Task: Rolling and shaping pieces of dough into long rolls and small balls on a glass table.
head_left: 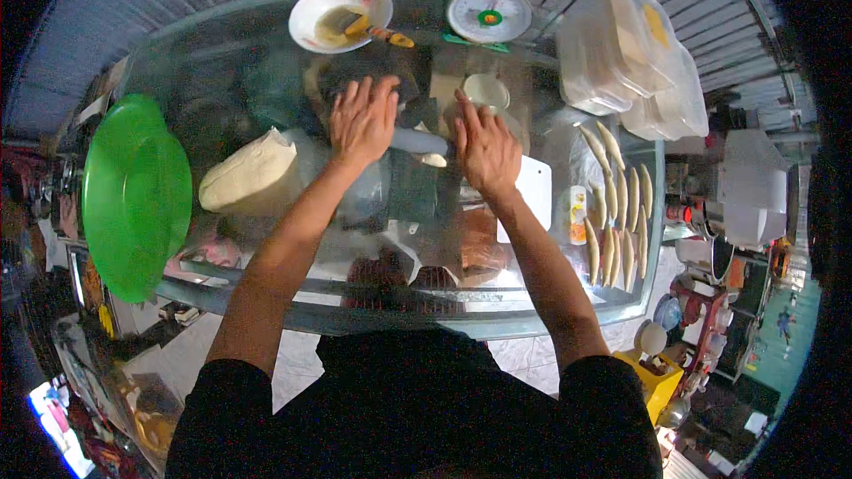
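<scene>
Fingers of both hands — left hand (362, 120), right hand (485, 149) — press a rolling pin (419, 141).

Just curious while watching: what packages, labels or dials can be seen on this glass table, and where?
Kitchen scale: far edge, round white dial, green centre.
Plastic boxes: far right corner, stacked, clear, one with a yellow label.
Small packet: right of the white board, yellow and orange.

Both hands cover most of the rolling pin (419, 140), hiding what lies beneath it.

Dough lump (250, 175) left of hands; shaped pieces (617, 213) right; scale (489, 14) behind.
</scene>
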The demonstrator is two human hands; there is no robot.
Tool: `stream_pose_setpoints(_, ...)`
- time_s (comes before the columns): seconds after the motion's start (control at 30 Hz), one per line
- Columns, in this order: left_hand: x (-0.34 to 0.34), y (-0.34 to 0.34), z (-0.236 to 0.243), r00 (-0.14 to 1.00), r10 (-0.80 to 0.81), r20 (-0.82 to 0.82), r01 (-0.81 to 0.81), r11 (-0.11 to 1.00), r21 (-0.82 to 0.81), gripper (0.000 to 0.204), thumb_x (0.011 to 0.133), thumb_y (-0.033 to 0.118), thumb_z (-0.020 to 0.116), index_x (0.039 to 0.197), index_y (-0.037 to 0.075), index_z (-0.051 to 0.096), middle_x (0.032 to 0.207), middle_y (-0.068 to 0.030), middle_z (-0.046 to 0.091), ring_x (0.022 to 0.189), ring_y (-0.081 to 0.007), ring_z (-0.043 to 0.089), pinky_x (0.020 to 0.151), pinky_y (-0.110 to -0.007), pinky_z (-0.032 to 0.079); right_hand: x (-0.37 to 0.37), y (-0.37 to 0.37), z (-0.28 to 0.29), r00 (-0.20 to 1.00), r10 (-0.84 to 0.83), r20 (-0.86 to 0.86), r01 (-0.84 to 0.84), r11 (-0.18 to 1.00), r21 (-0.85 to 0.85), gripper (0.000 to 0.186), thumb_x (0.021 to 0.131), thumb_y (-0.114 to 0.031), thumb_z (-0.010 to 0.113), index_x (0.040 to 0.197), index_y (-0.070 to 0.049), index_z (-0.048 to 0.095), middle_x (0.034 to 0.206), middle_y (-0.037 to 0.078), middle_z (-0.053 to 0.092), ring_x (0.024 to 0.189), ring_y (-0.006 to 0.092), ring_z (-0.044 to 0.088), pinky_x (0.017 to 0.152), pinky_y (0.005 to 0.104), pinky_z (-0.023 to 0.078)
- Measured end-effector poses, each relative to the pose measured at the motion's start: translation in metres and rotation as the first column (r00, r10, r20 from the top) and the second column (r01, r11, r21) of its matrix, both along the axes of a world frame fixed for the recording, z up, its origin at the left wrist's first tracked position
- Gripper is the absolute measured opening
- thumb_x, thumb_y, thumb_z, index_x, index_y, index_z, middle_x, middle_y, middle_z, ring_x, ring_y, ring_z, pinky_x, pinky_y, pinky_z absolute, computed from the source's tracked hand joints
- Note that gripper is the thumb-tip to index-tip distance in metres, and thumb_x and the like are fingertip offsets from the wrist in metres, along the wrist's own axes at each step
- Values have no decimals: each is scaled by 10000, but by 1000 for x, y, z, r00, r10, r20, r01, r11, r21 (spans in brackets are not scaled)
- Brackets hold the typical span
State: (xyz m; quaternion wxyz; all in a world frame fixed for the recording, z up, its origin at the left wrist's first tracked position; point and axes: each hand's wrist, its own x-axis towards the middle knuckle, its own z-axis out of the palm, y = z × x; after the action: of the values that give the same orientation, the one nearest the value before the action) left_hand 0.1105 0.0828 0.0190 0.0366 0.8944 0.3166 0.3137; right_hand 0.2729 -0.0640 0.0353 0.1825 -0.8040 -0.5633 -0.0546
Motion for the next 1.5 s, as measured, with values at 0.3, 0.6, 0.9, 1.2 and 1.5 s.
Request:
stream_pose_setpoints(0.3,26,41,-13,986,115,-121,-119,993,-20,212,972,294,512,1020,108,601,979,-111,608,986,-336,569,829,-488,457,32,44,-9,962,-249,-113,228,959,-170,321,1004,-366,439,1251,-174,512,1058,154,692,913,390,681,709,519,537)
stream_pose_setpoints(0.6,-66,-74,-17,973,-103,-207,63,980,-191,570,990,364,512,1401,-30,480,1516,-163,417,1406,-321,386,1158,-480,296,-40,-57,-14,990,-75,116,76,997,2,406,982,-369,508,1309,-141,581,1004,54,632,949,243,562,813,444,390)
stream_pose_setpoints(0.9,-25,-14,-6,980,-66,-190,69,998,10,476,994,334,515,1377,55,551,1484,-90,483,1406,-292,383,1176,-536,227,-14,-3,-12,992,-117,37,114,991,75,386,994,-281,477,1346,-148,561,963,66,652,853,261,617,791,418,434)
stream_pose_setpoints(1.2,7,22,-15,992,64,-111,-64,998,0,432,1016,370,466,1313,98,622,1431,-87,538,1355,-314,427,1145,-524,283,16,39,-10,984,-160,-78,160,987,-5,350,1029,-304,397,1269,-139,592,1007,147,692,882,334,682,775,462,520)
stream_pose_setpoints(1.5,-73,-84,-5,970,-168,-176,148,982,-121,781,958,545,482,1392,-104,449,1393,-253,517,1369,-364,409,1168,-534,246,-49,-62,-19,998,-67,-13,66,994,-88,475,992,-345,453,1382,-81,510,1146,127,542,1113,295,472,958,482,288)
